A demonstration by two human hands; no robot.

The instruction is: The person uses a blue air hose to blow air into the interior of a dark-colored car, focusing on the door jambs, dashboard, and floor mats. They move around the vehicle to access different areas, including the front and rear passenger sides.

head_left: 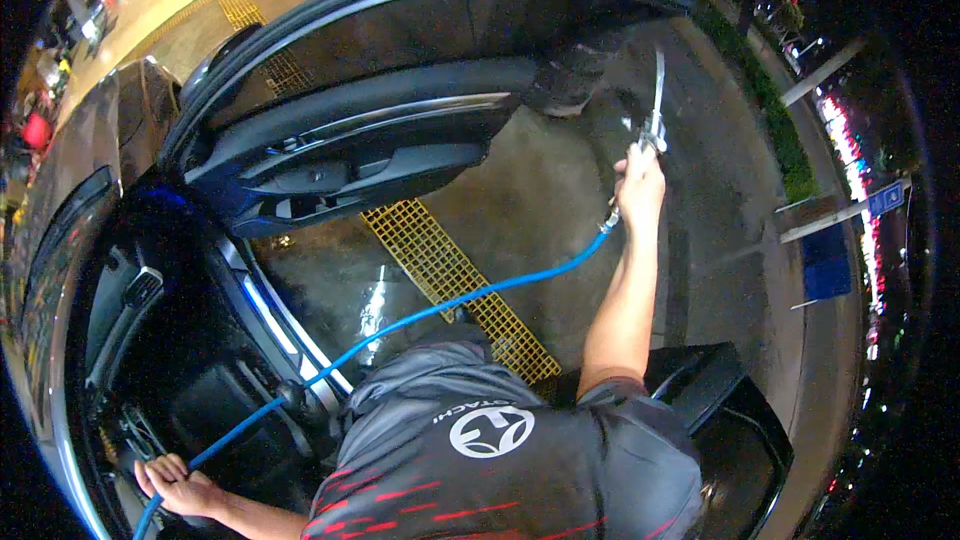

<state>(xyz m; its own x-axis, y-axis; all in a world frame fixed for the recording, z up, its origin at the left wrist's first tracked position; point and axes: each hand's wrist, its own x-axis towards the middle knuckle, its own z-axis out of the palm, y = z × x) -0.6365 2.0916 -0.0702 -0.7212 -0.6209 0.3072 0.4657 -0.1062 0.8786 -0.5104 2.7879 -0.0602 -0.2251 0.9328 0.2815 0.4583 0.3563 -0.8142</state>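
Observation:
My right hand (641, 183) is stretched forward, its fingers wrapped round a metal blow gun (652, 135) with a long thin nozzle. The nozzle points away from me, past the edge of the open car door (360, 140). From the bottom of the gun a blue hose (490, 288) runs in a curve leftward across the front of my body. Inside the car, at the lower left, my left hand (178, 487) is closed round that hose, which comes out again below the hand.
The dark door panel spans the upper left, with the door sill (270, 315) and car seat (215, 405) nearer me. A yellow floor grate (440, 260) crosses the wet concrete floor (550, 170). A hedge (775, 120) and signboard (826, 263) stand on the right.

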